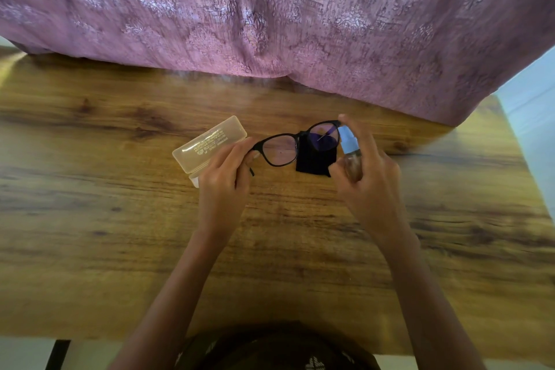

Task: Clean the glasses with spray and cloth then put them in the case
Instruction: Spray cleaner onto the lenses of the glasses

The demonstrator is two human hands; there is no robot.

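Note:
Black-framed glasses [280, 149] are held up over the wooden table [120, 219], gripped at their left temple by my left hand [223, 176]. My right hand [368, 180] is wrapped around a small spray bottle [350, 149] with a blue nozzle, its forefinger on top and the nozzle right beside the glasses' right lens. A dark cloth [315, 161] lies flat on the table under that lens. A translucent cream glasses case [208, 144] lies to the left, partly behind my left hand; whether its lid is open I cannot tell.
A pink patterned curtain [270, 15] hangs along the table's far edge. The table's near edge runs just in front of my body, and a pale wall or floor shows at the right.

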